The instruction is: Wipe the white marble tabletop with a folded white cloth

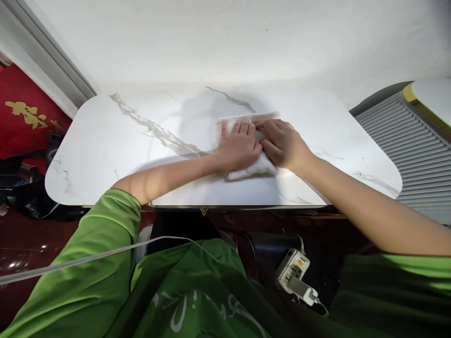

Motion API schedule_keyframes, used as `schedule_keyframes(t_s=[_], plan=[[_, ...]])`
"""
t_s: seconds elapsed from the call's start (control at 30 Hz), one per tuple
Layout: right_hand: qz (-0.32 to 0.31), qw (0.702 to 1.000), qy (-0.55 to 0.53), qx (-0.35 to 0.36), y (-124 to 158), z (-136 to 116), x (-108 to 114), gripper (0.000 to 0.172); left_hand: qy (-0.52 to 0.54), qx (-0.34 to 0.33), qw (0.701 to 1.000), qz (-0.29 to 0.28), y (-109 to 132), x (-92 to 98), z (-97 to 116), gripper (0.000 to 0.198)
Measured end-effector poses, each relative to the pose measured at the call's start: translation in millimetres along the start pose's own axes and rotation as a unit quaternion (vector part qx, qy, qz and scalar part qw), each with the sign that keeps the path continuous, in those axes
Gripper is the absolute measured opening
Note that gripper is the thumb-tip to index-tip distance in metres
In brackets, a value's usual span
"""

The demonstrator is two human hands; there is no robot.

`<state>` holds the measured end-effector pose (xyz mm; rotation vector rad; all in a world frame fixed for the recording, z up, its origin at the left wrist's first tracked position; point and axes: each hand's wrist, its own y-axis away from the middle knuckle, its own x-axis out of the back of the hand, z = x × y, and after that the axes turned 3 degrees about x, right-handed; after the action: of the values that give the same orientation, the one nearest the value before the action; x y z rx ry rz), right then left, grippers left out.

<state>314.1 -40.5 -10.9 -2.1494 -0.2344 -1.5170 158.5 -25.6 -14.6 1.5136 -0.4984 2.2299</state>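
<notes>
A white fluffy cloth (252,170) lies on the white marble-patterned table (95,141), a little right of the middle. My left hand (238,146) rests palm down on the cloth with its fingers spread. Beside it, my right hand (283,143) is at the cloth's right side, its fingers curled and pressed onto the fabric. The two hands meet near the thumbs. Slight blur covers the right hand, and its fingertips are partly hidden.
A white wall (225,42) stands behind the table. To the right is a grey ribbed surface (426,155). A red bag (28,112) is at the left. Below the table's front edge sits a power strip (293,267), and a pale cable (105,252) crosses the lower left.
</notes>
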Motion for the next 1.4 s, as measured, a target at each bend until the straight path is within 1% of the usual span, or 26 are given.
schedule_keyframes(t_s=[0.17, 0.23, 0.3, 0.37, 0.43, 0.57, 0.67, 0.77, 0.87, 1.0, 1.07, 1.1, 1.17, 1.23, 1.33, 1.4], plan=[[-0.002, 0.998, 0.05, -0.044, -65.3, 34.1, -16.2, 0.034, 0.012, -0.022, 1.0, -0.011, -71.3, 13.2, -41.5, 0.057], [0.002, 0.996, 0.065, -0.061, -89.8, 42.9, -22.5, 0.032, 0.02, -0.021, 1.0, -0.004, -94.7, 16.0, -58.1, 0.056], [-0.003, 0.994, 0.077, -0.077, -109.6, 49.2, -27.4, 0.032, 0.031, -0.008, 0.999, 0.008, -112.0, 15.6, -70.6, 0.055], [-0.016, 0.993, 0.078, -0.084, -122.6, 53.8, -30.4, 0.03, 0.036, 0.011, 0.999, 0.021, -122.8, 12.9, -77.8, 0.055], [-0.024, 0.994, 0.071, -0.084, -128.2, 57.2, -31.8, 0.028, 0.032, 0.03, 0.999, 0.031, -127.7, 9.5, -80.5, 0.055], [-0.024, 0.995, 0.06, -0.079, -122.1, 58.4, -32.4, 0.029, 0.028, 0.044, 0.998, 0.03, -123.7, 5.7, -78.6, 0.055], [-0.016, 0.997, 0.053, -0.059, -108.3, 52.7, -31.3, 0.03, 0.025, 0.029, 0.999, 0.026, -110.3, 6.3, -72.8, 0.056], [-0.01, 0.998, 0.046, -0.043, -87.4, 43.1, -27.4, 0.029, 0.022, 0.014, 0.999, 0.03, -88.9, 7.3, -58.1, 0.052], [-0.01, 0.998, 0.052, -0.039, -56.8, 34.0, -18.5, 0.036, 0.007, 0.015, 1.0, 0.019, -63.3, 6.1, -30.2, 0.053], [-0.008, 0.998, 0.048, -0.033, 1.3, 26.2, 2.2, 0.049, -0.022, 0.018, 0.999, -0.02, -29.3, -2.8, 20.7, 0.056], [-0.004, 0.997, 0.043, -0.061, 35.5, 23.2, 14.1, 0.051, -0.025, 0.005, 0.999, -0.022, -11.7, -9.6, 46.0, 0.055], [-0.013, 0.997, 0.038, -0.07, 52.9, 22.0, 19.6, 0.052, -0.026, -0.008, 0.999, -0.02, -2.7, -13.1, 57.6, 0.055], [-0.011, 0.995, 0.03, -0.098, 86.0, 21.0, 28.6, 0.054, -0.032, -0.045, 0.998, -0.012, 14.5, -19.7, 78.6, 0.054], [0.015, 0.99, 0.022, -0.14, 113.5, 23.5, 34.5, 0.052, -0.045, -0.079, 0.996, 0.005, 27.5, -25.3, 96.4, 0.054], [0.025, 0.983, 0.013, -0.183, 136.7, 35.6, 39.1, 0.048, -0.076, -0.097, 0.992, 0.014, 32.5, -30.8, 117.0, 0.054], [0.012, 0.978, 0.008, -0.206, 138.2, 48.4, 40.6, 0.046, -0.099, -0.095, 0.991, 0.004, 25.5, -32.7, 124.9, 0.057]])
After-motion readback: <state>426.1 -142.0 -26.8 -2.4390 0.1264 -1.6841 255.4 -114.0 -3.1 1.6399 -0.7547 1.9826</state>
